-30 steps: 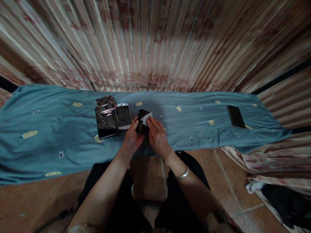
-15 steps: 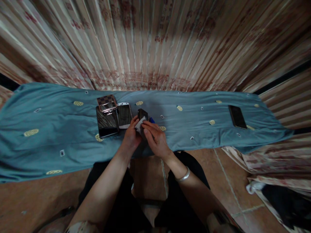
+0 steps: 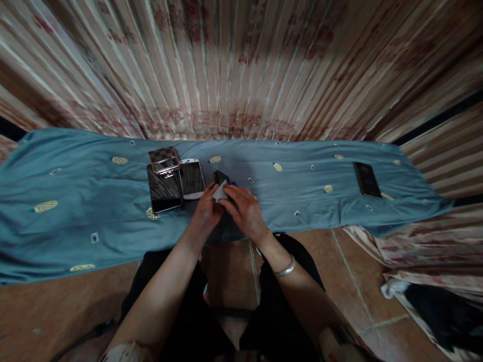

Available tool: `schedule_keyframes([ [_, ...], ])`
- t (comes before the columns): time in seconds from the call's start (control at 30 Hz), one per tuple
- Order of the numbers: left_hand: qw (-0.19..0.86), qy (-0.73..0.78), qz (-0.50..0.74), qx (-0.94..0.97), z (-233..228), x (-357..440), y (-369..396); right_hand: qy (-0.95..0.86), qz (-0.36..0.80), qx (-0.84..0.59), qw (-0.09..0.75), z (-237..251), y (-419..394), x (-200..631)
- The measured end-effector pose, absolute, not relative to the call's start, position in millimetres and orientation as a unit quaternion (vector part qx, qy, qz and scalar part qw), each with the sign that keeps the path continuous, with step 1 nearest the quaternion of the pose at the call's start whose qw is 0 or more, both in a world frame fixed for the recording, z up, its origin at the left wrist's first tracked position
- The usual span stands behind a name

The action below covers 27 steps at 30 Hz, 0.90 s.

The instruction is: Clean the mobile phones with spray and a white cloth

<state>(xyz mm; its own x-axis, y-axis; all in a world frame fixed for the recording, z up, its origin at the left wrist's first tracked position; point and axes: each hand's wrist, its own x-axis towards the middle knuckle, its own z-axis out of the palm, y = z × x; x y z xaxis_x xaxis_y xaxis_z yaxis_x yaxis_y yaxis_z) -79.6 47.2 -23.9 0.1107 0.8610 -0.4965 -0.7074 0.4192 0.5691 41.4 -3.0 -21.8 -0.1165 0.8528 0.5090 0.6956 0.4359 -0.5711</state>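
We have both hands up over the middle of the blue cloth (image 3: pixel 94 201) that covers the tabletop. Our left hand (image 3: pixel 206 213) closes its grip on a small dark phone (image 3: pixel 220 177), held on edge just above the cloth; our right hand (image 3: pixel 245 211) pinches a small white wipe (image 3: pixel 220 192) against the phone's face with the fingertips. A bit of something blue (image 3: pixel 234 184) peeks out behind the right fingers (too small to tell what).

Just left of the hands lie three devices packed close: a large dark phone (image 3: pixel 164 190), a checkered flip phone (image 3: pixel 164 160) resting on its far end, and a white phone (image 3: pixel 192 178) touching its right side. Well apart, far right on the cloth, lies another black phone (image 3: pixel 367 179).

Risks as we judge them:
- The dark phone is held by its edges only, so pressure from the wipe could twist it out of the left grip and drop it onto the cloth or off the near edge to the tile floor (image 3: pixel 234 271).
- The left hand sits right beside the white phone, so a wider rub could knock it or shift the stack.
- The cloth is loose and wrinkled and hangs over the edge, so a forearm dragging on it could pull the phones along.
- The wipe is small and bunched and may slip from the pinch.
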Motion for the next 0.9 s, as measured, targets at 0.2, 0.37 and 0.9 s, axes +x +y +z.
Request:
schedule_keyframes([
  [0.2, 0.766, 0.389, 0.504, 0.09, -26.3, -83.8, 50.1, -0.744, 0.078, -0.533, 0.395, -23.0, -1.5, 50.0],
  [0.37, 0.763, 0.384, 0.512, 0.09, -14.9, -83.8, 49.1, -0.748, 0.078, -0.528, 0.394, -21.5, -1.4, 57.7],
  [0.9, 0.765, 0.403, 0.495, 0.08, -10.8, -80.2, 47.9, -0.746, 0.071, -0.521, 0.408, -21.7, -0.3, 59.5],
])
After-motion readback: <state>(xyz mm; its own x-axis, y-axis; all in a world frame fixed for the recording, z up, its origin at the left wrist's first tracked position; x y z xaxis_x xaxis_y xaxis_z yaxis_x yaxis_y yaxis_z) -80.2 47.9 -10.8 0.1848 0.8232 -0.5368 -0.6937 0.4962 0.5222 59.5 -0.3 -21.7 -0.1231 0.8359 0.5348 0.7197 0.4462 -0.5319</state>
